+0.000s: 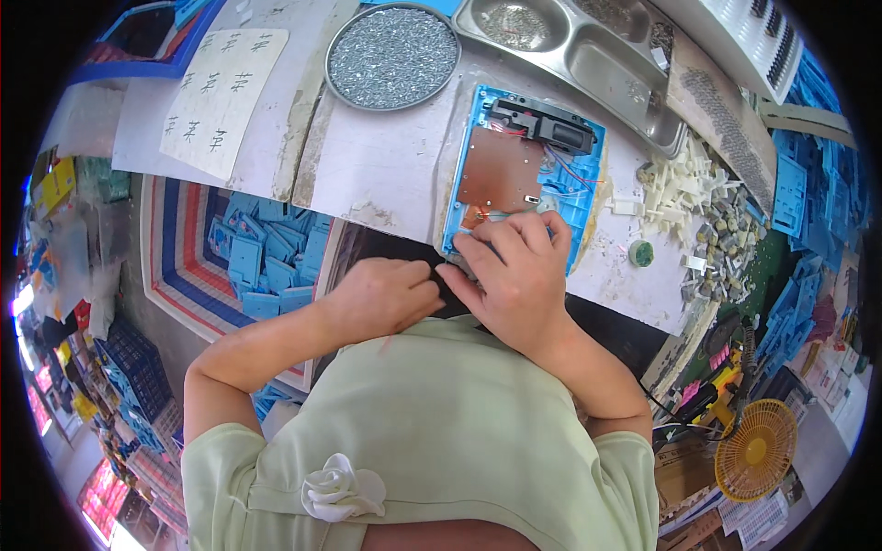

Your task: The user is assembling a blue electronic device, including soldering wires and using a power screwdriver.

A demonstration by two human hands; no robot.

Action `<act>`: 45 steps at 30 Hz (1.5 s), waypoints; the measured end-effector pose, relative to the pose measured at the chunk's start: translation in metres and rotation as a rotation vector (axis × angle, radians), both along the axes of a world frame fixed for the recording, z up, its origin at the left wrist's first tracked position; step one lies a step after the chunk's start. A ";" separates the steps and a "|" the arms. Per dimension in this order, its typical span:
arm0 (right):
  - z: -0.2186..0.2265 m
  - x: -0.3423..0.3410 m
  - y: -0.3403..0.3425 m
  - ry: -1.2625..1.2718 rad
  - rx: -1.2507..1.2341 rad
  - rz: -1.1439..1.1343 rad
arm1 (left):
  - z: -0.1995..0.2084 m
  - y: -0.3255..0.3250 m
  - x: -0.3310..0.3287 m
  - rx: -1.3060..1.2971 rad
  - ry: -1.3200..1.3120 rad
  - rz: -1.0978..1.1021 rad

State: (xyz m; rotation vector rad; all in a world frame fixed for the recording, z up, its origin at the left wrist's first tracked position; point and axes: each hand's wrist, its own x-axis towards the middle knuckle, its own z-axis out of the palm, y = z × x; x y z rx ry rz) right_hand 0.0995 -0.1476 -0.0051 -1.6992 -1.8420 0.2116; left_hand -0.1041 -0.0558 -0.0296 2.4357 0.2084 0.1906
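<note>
A blue plastic housing point(588, 174) lies open on the worktable in front of me. Inside it are a brown circuit board point(501, 170), a black module point(542, 124) along the far side and thin red and blue wires point(571, 167). My right hand point(522, 280) is closed over the housing's near edge, fingers bent over its inside and thumb at the front. Just left of it, at the table's front edge, my left hand point(390, 296) is closed with fingertips pinched together. Whatever sits between those fingertips is hidden or too small to make out.
A round metal tray of screws point(393, 57) and a steel compartment tray point(560, 62) stand at the back. White plastic parts point(684, 188) and small metallic pieces point(721, 243) are heaped at right. A striped bin point(170, 248) holding blue parts is at left; a yellow fan point(755, 450) is lower right.
</note>
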 end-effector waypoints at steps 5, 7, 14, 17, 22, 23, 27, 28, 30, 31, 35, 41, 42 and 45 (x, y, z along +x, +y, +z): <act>-0.005 -0.006 0.001 -0.059 -0.028 -0.033 | 0.023 0.033 0.003 -0.094 0.083 -0.115; 0.001 -0.001 0.003 -0.056 -0.049 -0.010 | 0.032 0.045 0.021 -0.141 -0.149 0.037; 0.050 0.165 -0.011 0.337 -0.074 -0.352 | 0.001 0.051 0.037 -0.041 -0.284 -0.016; 0.067 0.281 0.034 0.291 0.248 -0.662 | 0.005 0.053 0.036 -0.054 -0.253 -0.033; 0.078 0.378 0.138 -0.704 0.504 -0.411 | 0.008 0.059 0.038 -0.101 -0.217 -0.050; 0.083 0.377 0.156 -0.807 0.474 -0.507 | 0.009 0.059 0.037 -0.103 -0.210 -0.037; 0.064 0.406 0.182 -0.924 0.561 -0.563 | 0.005 0.053 0.035 -0.110 -0.212 0.010; 0.062 0.411 0.186 -0.904 0.594 -0.551 | 0.003 0.051 0.034 -0.112 -0.215 0.025; 0.056 0.422 0.202 -0.696 0.510 -0.557 | 0.003 0.052 0.035 -0.113 -0.209 0.033; 0.056 0.425 0.206 -0.489 0.505 -0.502 | 0.004 0.052 0.035 -0.114 -0.201 0.027; 0.061 0.431 0.223 0.119 0.532 -0.240 | 0.003 0.053 0.036 -0.102 -0.202 0.012; 0.107 0.473 0.198 -0.863 0.523 -0.475 | 0.002 0.053 0.039 -0.132 -0.205 0.004; 0.117 0.449 0.190 -0.584 0.607 -0.488 | 0.002 0.052 0.037 -0.133 -0.205 0.022; 0.123 0.323 0.138 0.384 0.634 -0.322 | -0.001 0.048 0.028 -0.139 -0.196 0.090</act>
